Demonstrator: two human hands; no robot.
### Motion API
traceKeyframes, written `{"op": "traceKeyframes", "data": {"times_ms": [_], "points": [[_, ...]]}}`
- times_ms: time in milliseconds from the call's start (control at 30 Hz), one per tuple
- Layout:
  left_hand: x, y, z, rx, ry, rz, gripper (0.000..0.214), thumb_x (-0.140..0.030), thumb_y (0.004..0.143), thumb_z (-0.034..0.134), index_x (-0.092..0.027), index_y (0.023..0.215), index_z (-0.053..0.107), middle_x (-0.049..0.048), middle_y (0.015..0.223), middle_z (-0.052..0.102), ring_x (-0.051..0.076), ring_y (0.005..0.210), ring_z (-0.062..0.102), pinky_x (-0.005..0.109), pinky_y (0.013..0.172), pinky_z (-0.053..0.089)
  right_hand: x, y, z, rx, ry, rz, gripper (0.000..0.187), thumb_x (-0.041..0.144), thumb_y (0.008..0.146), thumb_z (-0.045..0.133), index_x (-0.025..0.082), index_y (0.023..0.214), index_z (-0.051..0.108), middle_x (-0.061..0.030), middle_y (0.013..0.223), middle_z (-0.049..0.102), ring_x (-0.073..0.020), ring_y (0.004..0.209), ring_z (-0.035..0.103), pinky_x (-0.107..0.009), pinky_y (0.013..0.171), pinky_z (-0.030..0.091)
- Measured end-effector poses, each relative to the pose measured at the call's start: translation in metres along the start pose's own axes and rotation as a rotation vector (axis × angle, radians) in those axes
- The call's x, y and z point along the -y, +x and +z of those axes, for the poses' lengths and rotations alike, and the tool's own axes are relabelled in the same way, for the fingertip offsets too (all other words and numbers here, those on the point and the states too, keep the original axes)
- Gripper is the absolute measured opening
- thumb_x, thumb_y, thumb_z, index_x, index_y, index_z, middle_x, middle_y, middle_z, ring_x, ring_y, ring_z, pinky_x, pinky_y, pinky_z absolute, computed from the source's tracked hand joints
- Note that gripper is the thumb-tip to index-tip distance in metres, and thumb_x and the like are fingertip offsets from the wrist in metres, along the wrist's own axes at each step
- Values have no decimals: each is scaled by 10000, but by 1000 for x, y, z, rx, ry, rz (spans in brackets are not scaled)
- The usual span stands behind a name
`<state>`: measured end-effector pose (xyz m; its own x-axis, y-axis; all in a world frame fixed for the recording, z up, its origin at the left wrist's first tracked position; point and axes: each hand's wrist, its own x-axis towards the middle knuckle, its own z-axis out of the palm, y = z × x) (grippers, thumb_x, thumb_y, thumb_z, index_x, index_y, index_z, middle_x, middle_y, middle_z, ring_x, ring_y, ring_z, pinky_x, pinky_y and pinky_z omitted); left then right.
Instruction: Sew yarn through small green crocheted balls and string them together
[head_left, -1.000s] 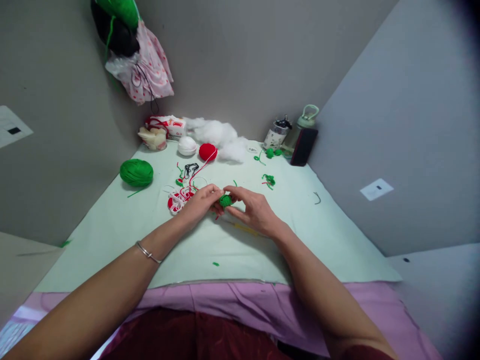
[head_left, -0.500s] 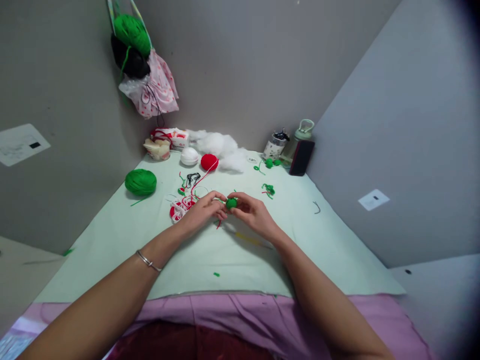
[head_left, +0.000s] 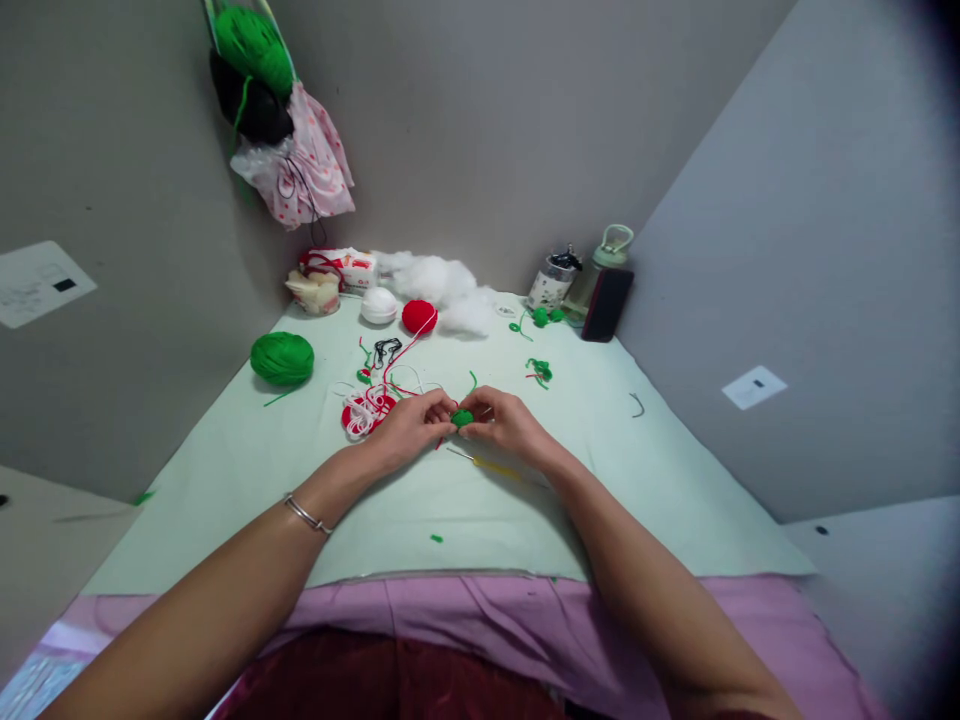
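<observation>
Between my two hands is a small round green piece that looks crocheted (head_left: 462,418), gripped from both sides. The fingers of my left hand (head_left: 414,428) are pinched against its left edge. My right hand (head_left: 508,428) closes round its right side with thumb and fingers. A crochet hook with a yellow handle (head_left: 491,466) lies on the cloth just below the hands. Beside my left hand is a tangle of white yarn (head_left: 367,410) over a red piece. Short red and green yarn ends show near the fingertips.
A green yarn ball (head_left: 282,359) lies at left. Behind stand a white ball (head_left: 379,306), a red ball (head_left: 419,317) and white stuffing (head_left: 435,283). Green scraps (head_left: 540,371), a phone (head_left: 608,305) and a bottle (head_left: 616,245) are at right. A pink dotted bag (head_left: 319,165) hangs on the wall.
My left fingers have closed in on the green piece, which sits slightly lower and looks flatter. More of the crochet hook shows below the hands. The view has shifted slightly.
</observation>
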<state>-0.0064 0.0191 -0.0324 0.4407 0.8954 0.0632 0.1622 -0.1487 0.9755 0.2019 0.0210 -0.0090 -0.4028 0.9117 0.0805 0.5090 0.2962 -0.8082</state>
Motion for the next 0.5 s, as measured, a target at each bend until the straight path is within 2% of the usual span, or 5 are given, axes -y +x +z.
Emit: {"op": "traceKeyframes", "data": {"times_ms": [167, 333, 433, 500], "points": [[-5, -2, 1, 24, 67, 2, 103, -222, 759, 688, -205, 826, 610, -27, 688, 587, 153, 659, 543, 272, 625, 401, 1, -4, 3, 46, -41, -8, 234, 192, 734, 705, 191, 966, 677, -2, 840, 679, -163, 791, 617, -271, 704, 444], [-2, -2, -1, 34, 142, 21, 86, -203, 750, 680, -207, 787, 602, -31, 669, 566, 152, 659, 523, 267, 621, 384, 2, -6, 9, -7, -101, -21, 209, 195, 709, 731, 196, 910, 672, 11, 836, 644, -143, 775, 563, -257, 681, 397], [-5, -2, 0, 36, 72, -10, 151, -244, 754, 713, -196, 868, 627, -18, 738, 591, 154, 702, 541, 274, 654, 418, 1, 0, 7, 25, 69, 60, 202, 234, 699, 757, 173, 872, 671, 22, 738, 607, -129, 695, 533, -256, 637, 390], [-10, -2, 1, 18, -3, -25, 241, -289, 749, 752, -185, 928, 629, 6, 841, 627, 162, 775, 574, 288, 709, 454, 1, 4, 3, 25, 231, 91, 270, 255, 663, 796, 163, 876, 658, 27, 723, 604, -119, 662, 529, -258, 631, 408]]}}
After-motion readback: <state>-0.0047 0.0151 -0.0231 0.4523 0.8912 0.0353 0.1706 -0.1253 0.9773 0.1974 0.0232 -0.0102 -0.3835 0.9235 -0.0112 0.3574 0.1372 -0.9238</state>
